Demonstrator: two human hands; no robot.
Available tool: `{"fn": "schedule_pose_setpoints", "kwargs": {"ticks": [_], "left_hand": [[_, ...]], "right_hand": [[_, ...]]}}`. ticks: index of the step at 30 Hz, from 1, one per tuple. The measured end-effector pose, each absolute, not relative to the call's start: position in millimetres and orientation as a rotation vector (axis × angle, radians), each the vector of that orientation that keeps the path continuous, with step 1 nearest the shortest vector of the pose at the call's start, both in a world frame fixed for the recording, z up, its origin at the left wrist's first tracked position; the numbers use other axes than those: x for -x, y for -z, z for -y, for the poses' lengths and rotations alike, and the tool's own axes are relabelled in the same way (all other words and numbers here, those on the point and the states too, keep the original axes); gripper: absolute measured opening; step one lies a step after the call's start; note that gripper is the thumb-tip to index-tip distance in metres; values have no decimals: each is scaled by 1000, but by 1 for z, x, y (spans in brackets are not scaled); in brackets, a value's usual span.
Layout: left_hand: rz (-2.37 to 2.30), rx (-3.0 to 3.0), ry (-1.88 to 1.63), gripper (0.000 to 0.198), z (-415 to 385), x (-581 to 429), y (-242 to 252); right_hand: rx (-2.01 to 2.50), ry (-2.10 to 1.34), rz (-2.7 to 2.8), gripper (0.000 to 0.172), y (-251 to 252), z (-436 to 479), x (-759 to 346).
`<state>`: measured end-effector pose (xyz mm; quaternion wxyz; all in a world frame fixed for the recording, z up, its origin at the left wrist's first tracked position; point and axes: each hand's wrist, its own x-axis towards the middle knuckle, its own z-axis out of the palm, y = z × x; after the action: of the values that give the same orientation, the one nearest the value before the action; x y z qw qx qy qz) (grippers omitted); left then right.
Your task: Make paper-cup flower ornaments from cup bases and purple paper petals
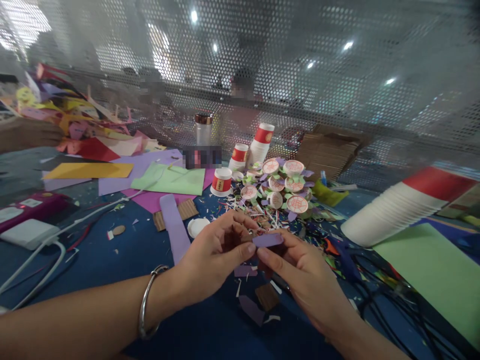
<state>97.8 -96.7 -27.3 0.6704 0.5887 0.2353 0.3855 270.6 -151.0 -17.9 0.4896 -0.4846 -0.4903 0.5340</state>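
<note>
My left hand (221, 252) and my right hand (300, 270) meet above the front of the table, fingers closed on a small purple paper strip (268, 240). The left thumb and fingertips pinch its left end; my right thumb and forefinger grip the other end. Under my hands lie more purple paper scraps (251, 309) and a small brown cardboard piece (267, 296). Left of my left hand, a long purple paper strip (174, 227) crosses a corrugated cardboard piece (187, 209). A white disc (198, 227) is partly hidden behind my left hand.
Beyond my hands stand several small turtle-like paper-cup crafts (285, 185) among shredded scraps. A tilted cup stack (405, 210), cables (390, 300) and green paper (435, 280) are at right. Coloured sheets (168, 180), a white charger (30, 234) and another person's hand (33, 134) are at left.
</note>
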Motion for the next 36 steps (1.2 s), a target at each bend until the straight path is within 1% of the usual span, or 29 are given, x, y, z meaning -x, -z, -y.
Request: {"fn": "schedule_pose_setpoints", "kwargs": {"ticks": [3,8,15,20,24,29,36], "left_hand": [[-550,-1281,-866,20,95,-97,24],[-637,-1315,-876,24,93,-97,22],[-630,-1042,-861,30,90,-99,28],[-644,-1048,-854,28,89,-101,30],[-706,-1131,-848,25,90,-101,30],[-634,-1008,-807,24,90,-99,30],[-536,-1051,-732,19,88,-98,29]], "right_hand": [[1189,-1292,1204,17,19,151,-271],[1252,-1258,1226,19,19,151,-273],[1292,-1205,1283,22,20,150,-276],[1332,-1073,1373,22,20,149,-275],[1394,-905,1502,18,20,151,-274],[1443,-612,1661,11,19,151,-273],[1431,-532,1734,4,22,153,-277]]}}
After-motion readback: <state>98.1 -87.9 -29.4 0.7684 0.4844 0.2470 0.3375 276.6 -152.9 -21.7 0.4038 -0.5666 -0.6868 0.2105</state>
